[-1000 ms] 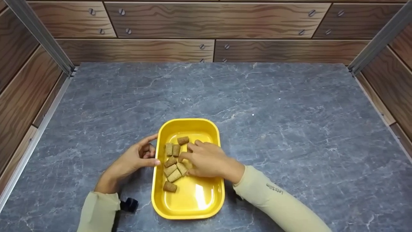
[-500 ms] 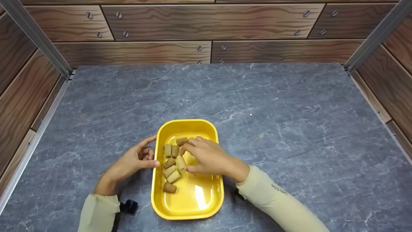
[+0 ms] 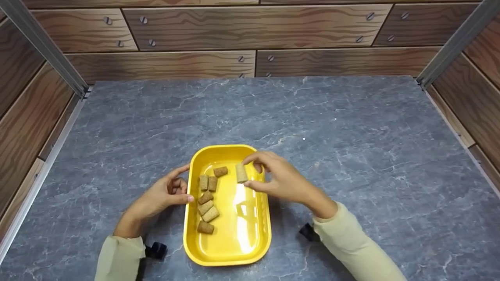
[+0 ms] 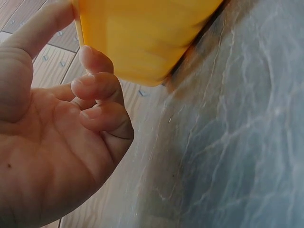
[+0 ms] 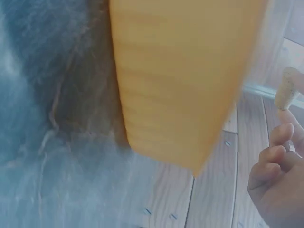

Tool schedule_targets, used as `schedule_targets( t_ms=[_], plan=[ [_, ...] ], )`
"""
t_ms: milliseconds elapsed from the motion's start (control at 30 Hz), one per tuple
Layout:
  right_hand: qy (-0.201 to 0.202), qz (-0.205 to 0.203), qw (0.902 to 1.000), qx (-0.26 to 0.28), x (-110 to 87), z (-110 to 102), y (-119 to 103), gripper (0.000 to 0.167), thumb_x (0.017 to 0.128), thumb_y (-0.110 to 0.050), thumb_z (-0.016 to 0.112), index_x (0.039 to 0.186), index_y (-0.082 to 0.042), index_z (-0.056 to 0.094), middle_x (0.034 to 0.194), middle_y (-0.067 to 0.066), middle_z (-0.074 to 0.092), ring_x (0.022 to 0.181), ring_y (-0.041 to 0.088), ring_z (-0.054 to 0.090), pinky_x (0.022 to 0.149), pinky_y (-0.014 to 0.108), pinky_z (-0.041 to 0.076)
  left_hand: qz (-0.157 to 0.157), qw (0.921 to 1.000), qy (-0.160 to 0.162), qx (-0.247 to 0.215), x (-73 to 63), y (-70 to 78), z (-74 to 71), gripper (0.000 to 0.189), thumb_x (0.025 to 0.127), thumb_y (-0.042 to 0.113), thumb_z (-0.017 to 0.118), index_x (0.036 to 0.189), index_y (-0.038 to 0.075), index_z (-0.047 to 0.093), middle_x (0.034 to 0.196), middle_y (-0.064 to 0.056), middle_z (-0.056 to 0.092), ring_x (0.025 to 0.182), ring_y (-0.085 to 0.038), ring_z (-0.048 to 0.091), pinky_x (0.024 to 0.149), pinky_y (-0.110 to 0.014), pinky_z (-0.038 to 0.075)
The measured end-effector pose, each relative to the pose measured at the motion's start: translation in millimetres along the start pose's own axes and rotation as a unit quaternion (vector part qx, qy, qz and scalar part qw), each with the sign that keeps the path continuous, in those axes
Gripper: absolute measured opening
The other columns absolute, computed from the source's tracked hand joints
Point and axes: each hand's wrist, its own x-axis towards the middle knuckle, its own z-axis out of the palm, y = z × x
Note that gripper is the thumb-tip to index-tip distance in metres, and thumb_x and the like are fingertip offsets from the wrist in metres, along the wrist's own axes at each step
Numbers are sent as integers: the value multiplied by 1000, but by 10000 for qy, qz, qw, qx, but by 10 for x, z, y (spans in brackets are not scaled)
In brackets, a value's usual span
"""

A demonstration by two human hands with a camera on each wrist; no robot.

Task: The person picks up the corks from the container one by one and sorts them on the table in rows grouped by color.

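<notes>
Pale cork [image 3: 241, 173] is pinched between the thumb and index finger of my right hand [image 3: 287, 177], above the right part of a yellow tray [image 3: 226, 259]. The right wrist view shows the cork [image 5: 286, 89] held near its ends. My left hand [image 3: 162, 193] holds the tray's left edge, thumb on the rim and index finger stretched along the side. Its other fingers curl inward beside the tray wall [image 4: 142, 42]. Inside the tray, several corks lie toward the left: a brown one [image 3: 220, 171] at the far end, a pale one [image 3: 211, 214] mid-left, another brown one [image 3: 205, 227] nearest.
The tray stands on a grey marbled tabletop [image 3: 351, 156]. Wood-patterned panels [image 3: 250, 27] rise behind and at both sides, with metal posts [image 3: 453, 47] at the corners. A tiny white speck [image 3: 304, 139] lies right of the tray.
My right hand has taken hold of a pale cork from the group, lifted it, and carried it right and away from me. The left hand stays at the tray's edge.
</notes>
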Motion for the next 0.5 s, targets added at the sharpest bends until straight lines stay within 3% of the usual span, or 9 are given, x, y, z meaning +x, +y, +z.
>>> schedule_targets(
  t_ms=[167,500],
  plan=[
    [211,62,9994,283,-83,-125,78,38,84,-18,74,118,-9,60,88,7,52,81,14,45,73,23,39,28,10000,3,-39,2,-9,9,89,83,7,74,152,-1,18,84,1,49,69,-4,46,67,-19,43],
    [696,571,9958,137,-289,-354,304,38,82,-17,77,116,-9,62,84,-1,49,75,14,43,69,22,38,75,10000,-6,35,5,-3,13,88,83,7,73,152,-1,18,85,0,49,71,-5,46,68,-19,43]
  ],
)
